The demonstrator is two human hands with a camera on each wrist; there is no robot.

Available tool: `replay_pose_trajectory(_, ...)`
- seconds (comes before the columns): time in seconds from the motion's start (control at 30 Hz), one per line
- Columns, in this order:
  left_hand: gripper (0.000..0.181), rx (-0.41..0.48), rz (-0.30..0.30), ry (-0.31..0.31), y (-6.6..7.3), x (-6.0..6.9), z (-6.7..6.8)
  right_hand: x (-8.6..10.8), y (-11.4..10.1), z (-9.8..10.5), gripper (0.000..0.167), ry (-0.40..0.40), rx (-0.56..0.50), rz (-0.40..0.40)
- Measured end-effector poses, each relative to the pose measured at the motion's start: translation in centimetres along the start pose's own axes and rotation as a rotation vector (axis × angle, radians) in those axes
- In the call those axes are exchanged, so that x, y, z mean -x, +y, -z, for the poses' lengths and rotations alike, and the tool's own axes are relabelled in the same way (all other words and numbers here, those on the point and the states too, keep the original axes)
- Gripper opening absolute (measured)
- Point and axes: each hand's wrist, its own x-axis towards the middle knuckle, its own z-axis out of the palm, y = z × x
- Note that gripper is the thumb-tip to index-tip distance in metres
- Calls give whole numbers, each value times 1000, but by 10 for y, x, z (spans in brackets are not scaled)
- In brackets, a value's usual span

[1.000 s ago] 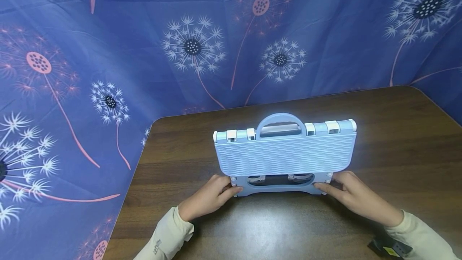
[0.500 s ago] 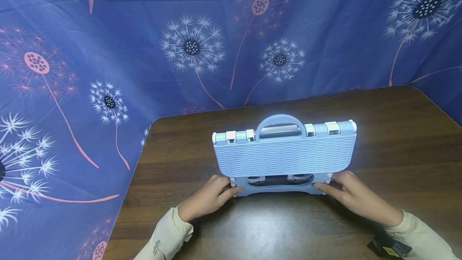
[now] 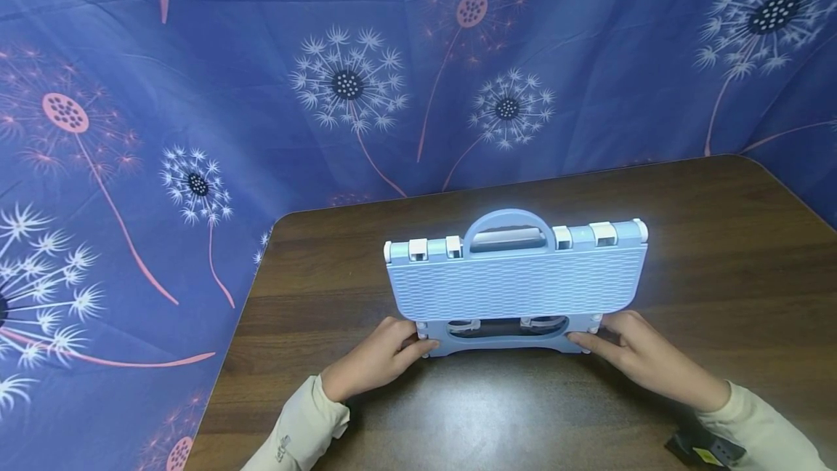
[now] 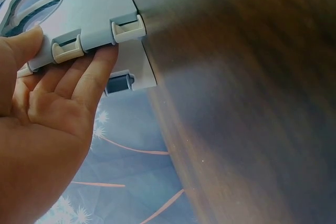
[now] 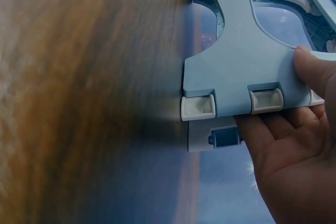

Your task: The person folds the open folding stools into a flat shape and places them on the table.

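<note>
A light blue folding stool [image 3: 516, 282] with white hinge pieces stands partly folded on the wooden table. Its woven-textured half-top slopes down towards me, and a curved carry handle [image 3: 510, 218] rises along the ridge. At the stool's lower left side, my left hand [image 3: 382, 355] grips the leg edge, thumb in front and fingers behind. My right hand [image 3: 644, 355] holds the opposite leg edge the same way. The left wrist view shows the left leg panel [image 4: 92, 11] between thumb and fingers; the right leg panel [image 5: 236, 66] fills much of the right wrist view. The stool's far half is mostly hidden.
The brown wooden table [image 3: 314, 282] extends around the stool. A blue dandelion-print cloth [image 3: 261, 78] hangs behind and to the left. Beside the right sleeve lies a black object [image 3: 702, 449] with a yellow label, partly covered.
The stool's handle and top ridge have dropped very slightly in the head view. Both hands keep their hold at the same places.
</note>
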Motion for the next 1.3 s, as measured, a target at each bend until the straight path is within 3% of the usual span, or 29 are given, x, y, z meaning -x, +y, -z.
replay_pose_trajectory(0.57, 46, 10, 31, -15, 1, 0, 1, 1, 0, 0, 45, -12, -15, -9)
replay_pose_trajectory(0.73, 44, -3, 20, -6, 0, 0, 0, 1, -2, -1, 29, -3, 5, -8)
replay_pose_trajectory(1.3, 41, -20, -20, 10, -1, -1, -1, 1, -2, -1, 34, 3, 6, -2)
